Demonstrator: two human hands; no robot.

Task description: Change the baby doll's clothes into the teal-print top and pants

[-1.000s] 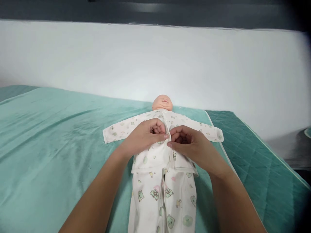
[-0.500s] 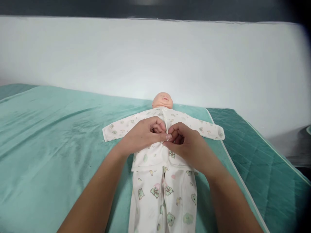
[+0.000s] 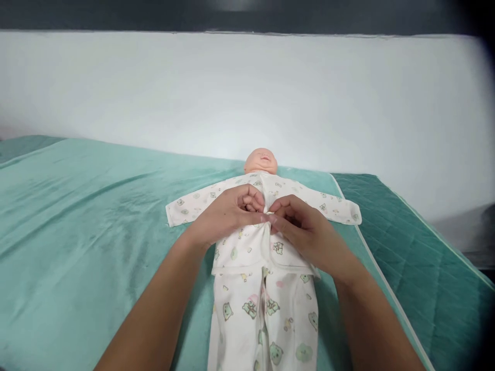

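A baby doll (image 3: 260,161) lies on its back, dressed in a white bear-print top (image 3: 243,252) and matching pants (image 3: 247,314). Its sleeves are spread out to both sides. Over the chest, my left hand (image 3: 240,208) pinches the front edge of the top between thumb and fingers. My right hand (image 3: 297,219) grips the opposite edge at the same spot, and the two thumb tips meet on the centre line. Whatever fastener lies under the fingertips is hidden. Below my hands the front edges run down to the hem.
A teal blanket (image 3: 77,226) with a pale border lies beneath the doll. To the right shows a darker quilted cover (image 3: 417,257). A white wall (image 3: 154,93) rises behind the bed, with a dark band (image 3: 116,15) above it.
My right thumb has moved up from below to press against the left thumb at the top's front edge. The view has shifted slightly; the doll lies as before.
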